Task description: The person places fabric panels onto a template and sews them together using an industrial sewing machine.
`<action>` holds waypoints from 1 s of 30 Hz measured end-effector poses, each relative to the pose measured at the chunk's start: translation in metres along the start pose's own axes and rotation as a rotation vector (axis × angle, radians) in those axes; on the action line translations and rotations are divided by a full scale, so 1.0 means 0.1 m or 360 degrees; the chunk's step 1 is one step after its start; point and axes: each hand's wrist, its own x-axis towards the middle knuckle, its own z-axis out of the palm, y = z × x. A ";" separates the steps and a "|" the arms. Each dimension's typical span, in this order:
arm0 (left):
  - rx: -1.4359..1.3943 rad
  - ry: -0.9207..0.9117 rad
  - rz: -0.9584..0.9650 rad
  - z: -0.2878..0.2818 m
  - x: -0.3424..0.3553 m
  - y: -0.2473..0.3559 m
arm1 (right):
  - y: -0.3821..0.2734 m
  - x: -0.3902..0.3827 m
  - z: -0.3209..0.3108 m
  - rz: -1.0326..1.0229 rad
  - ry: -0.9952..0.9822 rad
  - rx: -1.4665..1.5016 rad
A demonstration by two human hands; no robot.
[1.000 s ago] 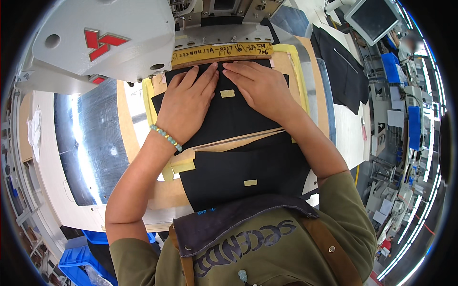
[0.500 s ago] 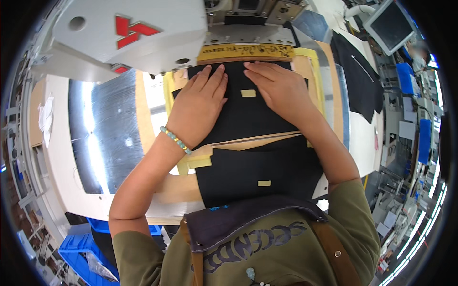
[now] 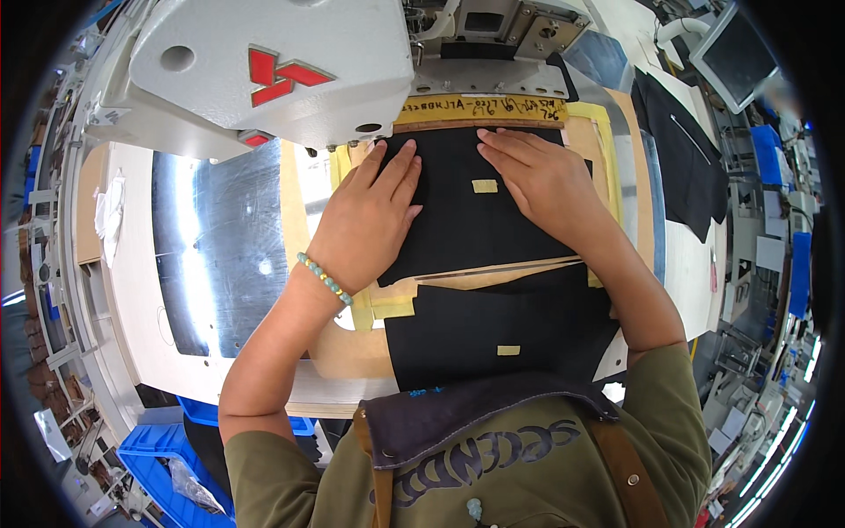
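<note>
A black fabric panel [image 3: 466, 224] with a small pale-yellow tape label lies flat on a tan template board [image 3: 304, 202] edged with yellow tape. My left hand [image 3: 365, 211] presses on the panel's left side, fingers stretched and slightly spread. On its upper right side rests my right hand [image 3: 546, 176], fingers flat and close together. Both sets of fingertips are near the wooden strip [image 3: 480, 123] covered with yellow tape along the panel's far edge. Nearer to me, a second black fabric panel [image 3: 502, 321] with a similar label lies partly across the board; a narrow slot runs between the two.
A large grey-white machine head [image 3: 273, 79] overhangs the far left, with metal clamp parts [image 3: 493, 75] beside it. Shiny metal plate [image 3: 216, 255] lies left. Black fabric with a zipper [image 3: 678, 150] and a monitor [image 3: 735, 53] are at right. Blue bins [image 3: 167, 458] stand below left.
The whole view has shifted, so everything appears slightly further right and lower. My left hand has slid slightly left on the panel; my right hand stays flat on it.
</note>
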 end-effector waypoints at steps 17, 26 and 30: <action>-0.0036 0.0060 0.0034 0.01 0.01 -0.03 | 0.03 -0.01 -0.03 -0.0056 -0.0058 -0.0007; 0.0026 0.0149 -0.0047 0.06 0.00 0.01 | 0.03 0.03 -0.04 -0.0129 -0.0064 0.0032; 0.0112 0.0119 -0.0108 0.06 0.06 0.13 | 0.03 0.03 -0.05 -0.0158 -0.0059 0.0049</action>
